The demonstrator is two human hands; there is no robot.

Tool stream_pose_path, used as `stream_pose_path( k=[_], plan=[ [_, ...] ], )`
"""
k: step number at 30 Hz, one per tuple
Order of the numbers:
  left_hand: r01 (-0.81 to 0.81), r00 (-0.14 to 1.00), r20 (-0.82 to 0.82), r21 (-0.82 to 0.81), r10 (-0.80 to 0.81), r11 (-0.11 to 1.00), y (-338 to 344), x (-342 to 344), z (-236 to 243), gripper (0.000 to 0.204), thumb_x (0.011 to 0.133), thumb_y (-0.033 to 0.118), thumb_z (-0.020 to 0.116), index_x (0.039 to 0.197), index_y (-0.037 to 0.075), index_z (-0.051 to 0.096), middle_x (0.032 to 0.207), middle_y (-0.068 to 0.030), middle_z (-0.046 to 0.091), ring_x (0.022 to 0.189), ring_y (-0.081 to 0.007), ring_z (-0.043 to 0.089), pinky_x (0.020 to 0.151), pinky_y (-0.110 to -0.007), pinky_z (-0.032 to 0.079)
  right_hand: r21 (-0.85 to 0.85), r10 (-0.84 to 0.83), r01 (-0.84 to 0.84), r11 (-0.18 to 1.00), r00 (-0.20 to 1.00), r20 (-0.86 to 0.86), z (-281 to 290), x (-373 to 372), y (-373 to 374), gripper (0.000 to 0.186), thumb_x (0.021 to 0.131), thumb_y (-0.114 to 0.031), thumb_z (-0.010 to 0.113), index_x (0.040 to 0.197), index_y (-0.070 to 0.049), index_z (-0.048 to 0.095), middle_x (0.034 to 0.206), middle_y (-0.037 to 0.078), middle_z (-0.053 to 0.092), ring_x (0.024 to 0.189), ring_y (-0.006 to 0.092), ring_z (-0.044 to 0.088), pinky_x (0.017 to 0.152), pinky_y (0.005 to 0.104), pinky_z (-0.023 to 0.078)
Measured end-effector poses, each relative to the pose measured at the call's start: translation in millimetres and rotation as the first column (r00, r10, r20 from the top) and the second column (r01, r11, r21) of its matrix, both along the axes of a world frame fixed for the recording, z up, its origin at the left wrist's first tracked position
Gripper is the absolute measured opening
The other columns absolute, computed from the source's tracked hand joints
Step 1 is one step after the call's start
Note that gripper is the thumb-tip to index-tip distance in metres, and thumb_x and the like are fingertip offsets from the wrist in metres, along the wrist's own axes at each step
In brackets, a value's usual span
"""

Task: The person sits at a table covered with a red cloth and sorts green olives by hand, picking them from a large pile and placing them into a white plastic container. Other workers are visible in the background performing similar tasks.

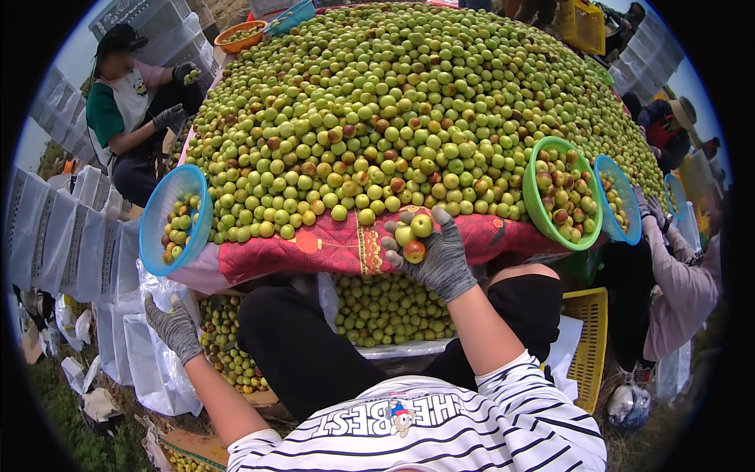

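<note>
A broad heap of green and reddish-brown jujubes (377,118) fills the table in front of me. At its near edge my right hand (436,259), in a grey striped glove, is turned palm up with fingers curled around a few jujubes (414,252). My left hand (174,326), gloved alike, hangs low on the left beside a white-lined crate (153,370); its fingers and thumb are apart, and I make out nothing held in it. The red patterned cloth (295,253) covers the table's front edge, just behind my right hand.
A blue basket (153,228) stands left on the table edge, a green basket (543,189) and another blue basket (629,224) right. Jujube-filled crates (389,311) sit by my knees, and a yellow crate (586,354) right. Co-workers (130,102) sit around the table.
</note>
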State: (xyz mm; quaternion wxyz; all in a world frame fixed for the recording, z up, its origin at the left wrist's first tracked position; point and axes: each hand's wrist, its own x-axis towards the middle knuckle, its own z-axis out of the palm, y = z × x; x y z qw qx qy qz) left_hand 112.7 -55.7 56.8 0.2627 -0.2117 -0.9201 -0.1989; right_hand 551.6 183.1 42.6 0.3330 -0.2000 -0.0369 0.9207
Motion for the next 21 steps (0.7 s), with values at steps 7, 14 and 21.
stream_pose_path(
  k=[7,14,21],
  plan=[
    [0.538,-0.177,0.571,0.738,-0.802,0.407,68,220,5,0.061,0.079,0.011,0.079,0.133,0.004,0.049,0.109,-0.0073,0.059,0.092,-0.0128,0.060,0.084,-0.026,0.050,0.053,-0.061,0.058,0.997,0.996,0.061,-5,-31,-57,0.039,0.087,-0.031,0.071,0.113,-0.006,0.054,0.110,0.012,0.058,0.105,0.0297,0.060,0.092,0.0530,0.052],
    [0.589,-0.258,0.593,0.723,-0.763,0.363,97,271,-13,0.065,0.081,0.003,0.071,0.140,0.004,0.043,0.125,-0.0110,0.052,0.111,-0.0196,0.056,0.096,-0.032,0.050,0.227,-0.214,0.196,0.954,0.975,0.055,8,-18,-85,0.037,0.093,-0.036,0.062,0.113,-0.005,0.056,0.135,0.019,0.050,0.126,0.0299,0.048,0.109,0.0451,0.038],
    [0.276,-0.460,0.512,0.859,-0.725,0.432,86,274,-12,0.062,0.081,0.003,0.070,0.138,0.006,0.046,0.124,-0.0096,0.053,0.112,-0.0192,0.055,0.096,-0.032,0.049,0.271,-0.224,0.219,0.938,0.974,-0.010,17,-10,-94,0.032,0.092,-0.035,0.062,0.104,-0.005,0.061,0.136,0.018,0.052,0.137,0.0280,0.041,0.116,0.0420,0.029]
  ],
)
